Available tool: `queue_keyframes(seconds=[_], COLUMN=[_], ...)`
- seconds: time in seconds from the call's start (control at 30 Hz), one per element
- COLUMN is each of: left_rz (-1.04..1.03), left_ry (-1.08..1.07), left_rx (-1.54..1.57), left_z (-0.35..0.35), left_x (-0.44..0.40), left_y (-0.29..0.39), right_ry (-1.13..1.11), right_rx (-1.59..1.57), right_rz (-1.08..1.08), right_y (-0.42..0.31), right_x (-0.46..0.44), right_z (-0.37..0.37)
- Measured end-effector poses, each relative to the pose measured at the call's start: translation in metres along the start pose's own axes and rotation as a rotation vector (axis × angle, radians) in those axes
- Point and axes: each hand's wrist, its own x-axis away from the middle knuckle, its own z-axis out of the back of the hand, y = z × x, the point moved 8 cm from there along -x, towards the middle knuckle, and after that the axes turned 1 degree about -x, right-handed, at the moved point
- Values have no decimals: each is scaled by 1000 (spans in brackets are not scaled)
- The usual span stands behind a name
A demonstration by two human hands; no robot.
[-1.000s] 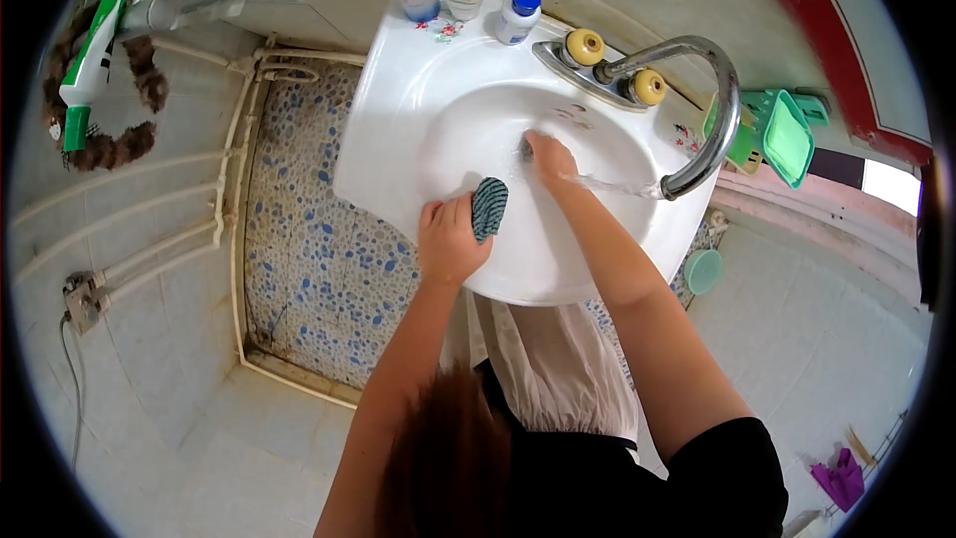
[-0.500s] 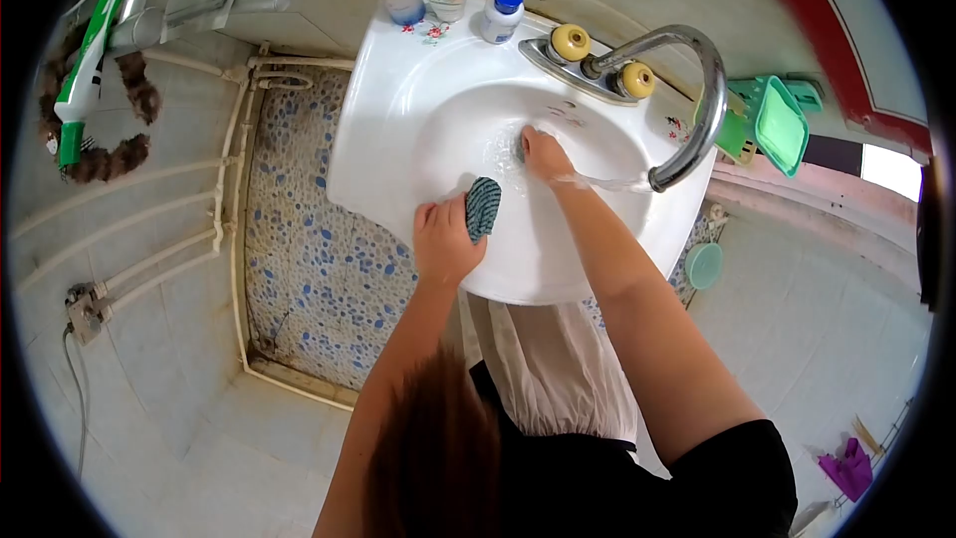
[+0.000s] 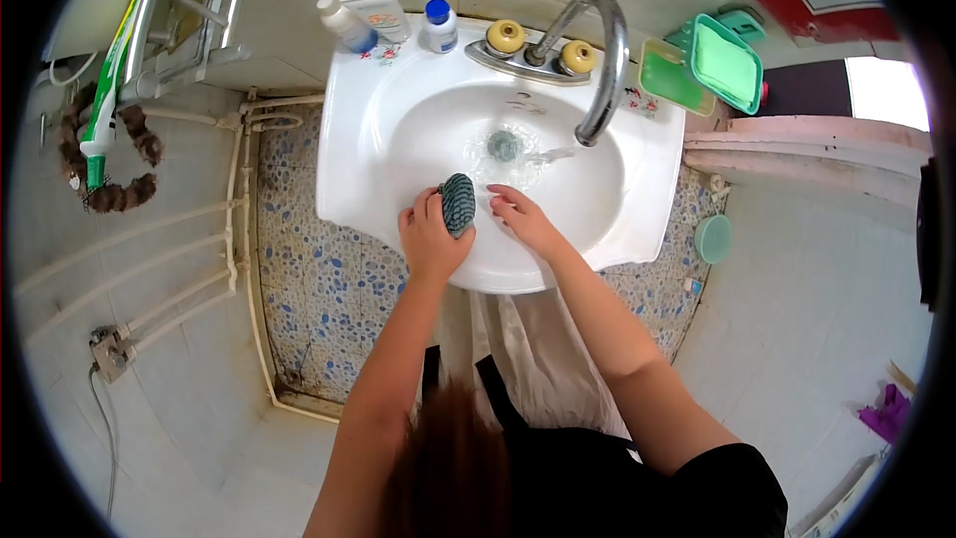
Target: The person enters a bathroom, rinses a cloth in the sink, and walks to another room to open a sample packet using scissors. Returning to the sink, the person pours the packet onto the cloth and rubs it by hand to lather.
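My left hand (image 3: 435, 239) grips a dark green striped scrubbing sponge (image 3: 458, 205) over the front part of the white sink (image 3: 344, 174). Just right of the sponge, my right hand (image 3: 523, 219) hovers with its fingers apart and slightly bent, holding nothing. A short gap separates it from the sponge. Behind both hands, a greenish round drain (image 3: 505, 145) lies in the basin with water rippling around it. A thin stream comes from the curved metal faucet (image 3: 619, 50) and falls near the drain.
Two yellow tap knobs (image 3: 506, 36) flank the spout's base. A white pump bottle (image 3: 346, 20), a tube (image 3: 386, 16) and a blue-capped bottle (image 3: 439, 26) stand on the back left rim. Green soap dishes (image 3: 727, 65) sit at the right; a green bowl (image 3: 713, 239) is lower down.
My right hand has left the drain and come back toward the sponge, its fingers opening. The sponge stays in my left hand. The view has shifted, so the sink appears further left.
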Motion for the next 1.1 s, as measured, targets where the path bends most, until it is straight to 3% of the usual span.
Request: queue_keyframes(seconds=[0.17,0.27,0.4,0.7,0.9,1.1], left_rz=[154,647,741,889,921,864], left_ry=[-75,-373,-399,-290,-328,-341], left_rx=[522,944,1328,1406,1375,1442], left_z=[-48,-83,-113,-104,-93,-85], left_x=[-4,14,26,18,13,6], left_y=[-1,2,0,-25,-30,-17], right_ry=[24,103,209,443,516,382], right_rx=[-338,-323,-321,507,575,413], right_rz=[-130,-134,-91,293,159,362], right_y=[-19,-21,-3,-54,-69,-90], right_x=[31,35,35,62,67,69], right_z=[-12,3,24,53,68,46])
